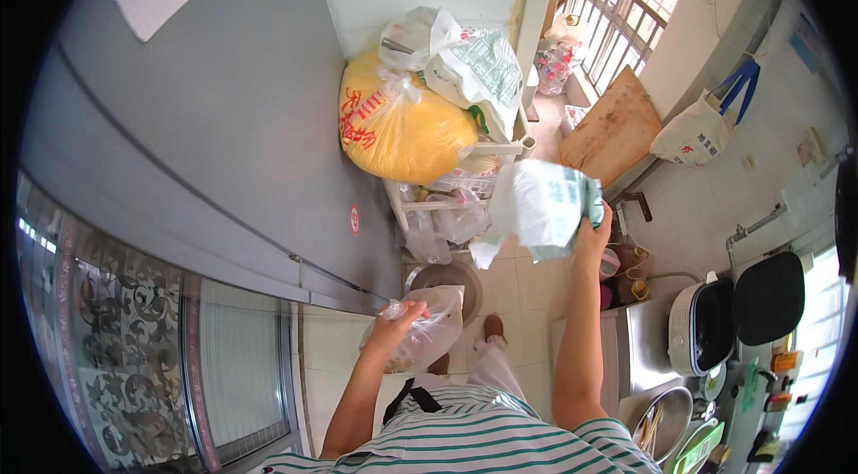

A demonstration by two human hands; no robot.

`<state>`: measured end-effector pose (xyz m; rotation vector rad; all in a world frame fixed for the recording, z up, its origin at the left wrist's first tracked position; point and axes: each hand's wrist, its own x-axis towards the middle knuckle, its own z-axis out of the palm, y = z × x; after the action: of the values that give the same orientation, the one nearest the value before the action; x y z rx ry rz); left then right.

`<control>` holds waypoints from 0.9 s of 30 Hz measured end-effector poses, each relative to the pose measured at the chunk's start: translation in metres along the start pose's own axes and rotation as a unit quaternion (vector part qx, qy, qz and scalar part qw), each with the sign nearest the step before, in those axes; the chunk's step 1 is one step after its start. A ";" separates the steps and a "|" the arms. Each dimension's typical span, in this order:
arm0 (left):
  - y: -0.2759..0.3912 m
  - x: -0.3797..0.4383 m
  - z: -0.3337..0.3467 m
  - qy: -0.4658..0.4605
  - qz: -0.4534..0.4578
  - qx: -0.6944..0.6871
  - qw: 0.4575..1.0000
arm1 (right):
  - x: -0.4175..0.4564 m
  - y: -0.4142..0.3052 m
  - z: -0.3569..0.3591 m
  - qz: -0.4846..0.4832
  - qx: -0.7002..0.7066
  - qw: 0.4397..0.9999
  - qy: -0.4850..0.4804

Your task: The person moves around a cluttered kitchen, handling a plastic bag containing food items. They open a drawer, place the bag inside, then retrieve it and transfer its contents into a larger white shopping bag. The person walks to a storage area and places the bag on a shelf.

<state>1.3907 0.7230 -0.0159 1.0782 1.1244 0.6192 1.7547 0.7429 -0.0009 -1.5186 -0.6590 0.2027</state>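
Note:
My left hand (397, 326) grips the gathered neck of a clear plastic bag (436, 330); what fills the bag is hard to make out. Out to the right, my right hand (595, 233) holds a white plastic bag with green print (546, 206) by its edge, beside a shelf rack (493, 148). On top of that rack rest a bulging yellow plastic bag (409, 132) with red writing and a white bag with green print (486, 68). Several crumpled clear bags (436, 229) sit lower on the rack.
A metal basin (472, 296) lies on the tiled floor near my feet. The grey refrigerator (234, 105) stands at left. At right are a counter with an open-lidded cooker (700, 326) and a steel bowl (670, 414). A wooden board (617, 129) leans by the balcony railing (617, 1).

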 end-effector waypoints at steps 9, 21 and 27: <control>0.025 0.033 0.052 0.097 -0.025 -0.050 0.994 | 0.122 -0.003 0.023 -0.041 0.077 0.992 -0.091; 0.052 0.080 0.103 0.125 0.020 -0.106 0.986 | 0.125 0.002 0.110 -0.333 -0.187 0.889 -0.252; 0.072 0.092 0.113 0.131 0.048 -0.087 0.986 | 0.105 0.018 0.137 -0.265 -0.187 0.897 -0.300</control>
<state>1.5365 0.7876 0.0174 0.9214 1.2224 0.9396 1.7738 0.9152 -0.0003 -1.5736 -1.6588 0.1269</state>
